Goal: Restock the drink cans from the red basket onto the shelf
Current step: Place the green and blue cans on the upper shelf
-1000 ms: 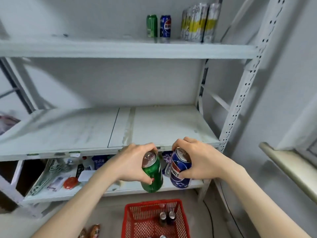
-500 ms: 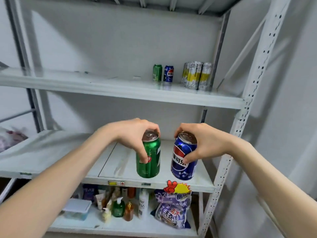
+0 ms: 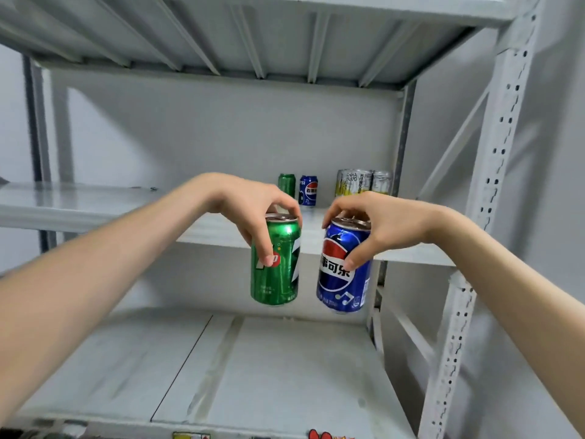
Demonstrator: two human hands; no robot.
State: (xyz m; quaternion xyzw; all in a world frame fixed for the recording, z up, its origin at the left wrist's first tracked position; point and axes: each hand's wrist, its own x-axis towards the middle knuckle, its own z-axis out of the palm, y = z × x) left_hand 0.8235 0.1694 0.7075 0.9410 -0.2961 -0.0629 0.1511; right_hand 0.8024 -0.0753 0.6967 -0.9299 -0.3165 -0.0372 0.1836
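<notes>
Left hand gripping a green aluminium can, right hand a blue aluminium can, each must clear the grey metal shelf lip upright.

**Cans side by side**

The 7-Up can in the left hand, just left of the Pepsi can in the right hand, hung before the upper shelf. Behind, on it, stood two cans, taller cans rightward.

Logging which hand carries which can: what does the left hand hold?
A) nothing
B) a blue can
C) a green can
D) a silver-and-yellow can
C: the left hand grips the green can near its top; the blue can is in the right hand.
</notes>
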